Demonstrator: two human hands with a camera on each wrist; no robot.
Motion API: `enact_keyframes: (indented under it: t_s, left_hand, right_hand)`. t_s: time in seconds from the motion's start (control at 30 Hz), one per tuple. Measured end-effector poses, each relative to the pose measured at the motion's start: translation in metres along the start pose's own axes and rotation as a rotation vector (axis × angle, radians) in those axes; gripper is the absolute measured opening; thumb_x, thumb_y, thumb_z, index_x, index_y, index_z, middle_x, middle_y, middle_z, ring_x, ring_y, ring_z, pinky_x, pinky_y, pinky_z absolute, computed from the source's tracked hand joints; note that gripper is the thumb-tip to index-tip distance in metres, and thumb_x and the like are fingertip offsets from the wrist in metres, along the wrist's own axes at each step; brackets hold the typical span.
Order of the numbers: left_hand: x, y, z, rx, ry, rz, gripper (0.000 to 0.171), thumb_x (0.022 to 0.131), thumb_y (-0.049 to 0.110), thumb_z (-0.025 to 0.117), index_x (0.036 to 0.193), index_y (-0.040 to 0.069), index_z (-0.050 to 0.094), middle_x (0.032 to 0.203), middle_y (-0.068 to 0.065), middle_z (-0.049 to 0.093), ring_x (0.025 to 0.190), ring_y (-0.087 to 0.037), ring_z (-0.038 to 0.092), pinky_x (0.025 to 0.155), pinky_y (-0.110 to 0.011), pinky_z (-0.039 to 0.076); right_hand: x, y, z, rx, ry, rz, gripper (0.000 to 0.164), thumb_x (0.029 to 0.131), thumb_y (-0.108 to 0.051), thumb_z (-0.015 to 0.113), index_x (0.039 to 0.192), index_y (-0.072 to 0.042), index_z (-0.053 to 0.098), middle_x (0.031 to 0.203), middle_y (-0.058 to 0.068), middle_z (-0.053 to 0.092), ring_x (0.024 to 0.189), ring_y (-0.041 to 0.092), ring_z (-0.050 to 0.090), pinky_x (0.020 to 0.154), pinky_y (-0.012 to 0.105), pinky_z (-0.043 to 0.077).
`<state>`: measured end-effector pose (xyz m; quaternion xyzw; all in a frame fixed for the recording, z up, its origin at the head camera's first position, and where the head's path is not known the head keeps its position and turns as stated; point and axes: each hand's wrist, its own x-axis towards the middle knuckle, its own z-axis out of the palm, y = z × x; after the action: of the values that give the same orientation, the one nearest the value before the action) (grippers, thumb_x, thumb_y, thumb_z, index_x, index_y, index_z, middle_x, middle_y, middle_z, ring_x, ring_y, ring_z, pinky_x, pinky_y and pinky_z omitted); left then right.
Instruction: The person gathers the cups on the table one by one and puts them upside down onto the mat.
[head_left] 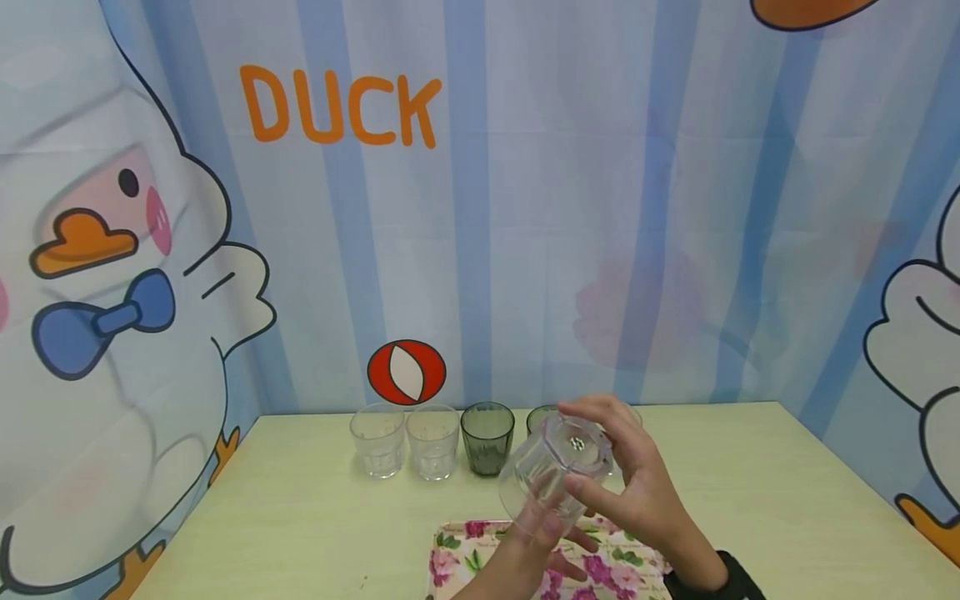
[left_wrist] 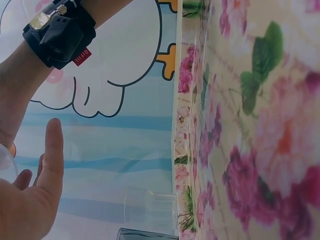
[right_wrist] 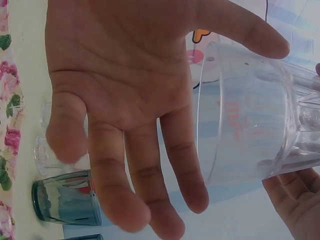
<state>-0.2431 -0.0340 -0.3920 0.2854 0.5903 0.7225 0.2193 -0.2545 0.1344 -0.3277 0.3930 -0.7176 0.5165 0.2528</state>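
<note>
between right hand [head_left: 636,477] and left hand [head_left: 534,542], tilted clear cup [head_left: 551,462], base pinched by right, left's straight fingers spread

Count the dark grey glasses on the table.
2 visible: one dark grey glass stands just right of a standing clear glass; a second dark grey glass stands right of it, mostly hidden behind the held clear glass. More may be hidden behind the right hand.
</note>
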Motion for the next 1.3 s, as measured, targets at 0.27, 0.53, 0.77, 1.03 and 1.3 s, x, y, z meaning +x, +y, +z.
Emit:
enact_keyframes:
  t_s: [0.27,0.53,0.77,1.03,1.3]
  left_hand:
    - [-0.001,-0.001,-0.002,0.092,-0.009,-0.005,0.074,0.097,0.062,0.028,0.156,0.024,0.001,0.153,-0.016,0.032,0.111,-0.012,0.057,0.092,-0.037,0.057]
    - [0.002,0.000,-0.009,0.173,0.075,0.069,0.074,0.092,0.061,0.046,0.150,0.020,0.024,0.146,-0.018,0.042,0.118,-0.020,0.057,0.089,-0.033,0.058]
    - [0.003,0.010,-0.010,0.216,0.350,0.054,0.080,0.085,0.044,0.068,0.147,0.034,0.019,0.149,-0.008,0.031,0.133,-0.029,0.042,0.100,-0.049,0.051]
    - [-0.002,0.019,-0.011,0.485,0.484,0.213,0.089,0.076,0.034,0.080,0.144,0.042,0.022,0.150,0.009,0.031,0.139,-0.022,0.036,0.114,-0.056,0.034]
    - [-0.007,0.028,-0.013,0.673,0.470,0.328,0.089,0.074,0.039,0.081,0.143,0.041,0.025,0.146,0.015,0.033,0.133,-0.013,0.042,0.111,-0.051,0.042]
  right_hand:
    - [0.000,0.000,-0.001,-0.006,-0.001,0.006,0.059,0.074,0.004,0.067,0.132,-0.002,0.053,0.125,0.001,0.052,0.116,0.010,0.046,0.094,0.019,0.048]
    - [0.000,0.000,-0.003,-0.004,0.006,0.018,0.059,0.075,0.006,0.066,0.132,-0.002,0.054,0.125,-0.001,0.052,0.115,0.009,0.050,0.095,0.018,0.047]
    - [0.000,0.000,-0.005,-0.021,0.010,0.023,0.059,0.075,0.006,0.066,0.132,-0.003,0.054,0.123,-0.001,0.053,0.112,0.007,0.052,0.091,0.018,0.050]
    - [0.001,0.000,-0.005,-0.040,-0.001,0.058,0.060,0.075,0.005,0.067,0.132,-0.004,0.053,0.124,-0.004,0.052,0.111,0.006,0.052,0.089,0.020,0.053]
    - [0.000,0.002,-0.002,-0.074,-0.014,0.059,0.062,0.075,0.001,0.070,0.133,-0.011,0.054,0.123,0.002,0.052,0.110,0.006,0.049,0.083,0.025,0.055]
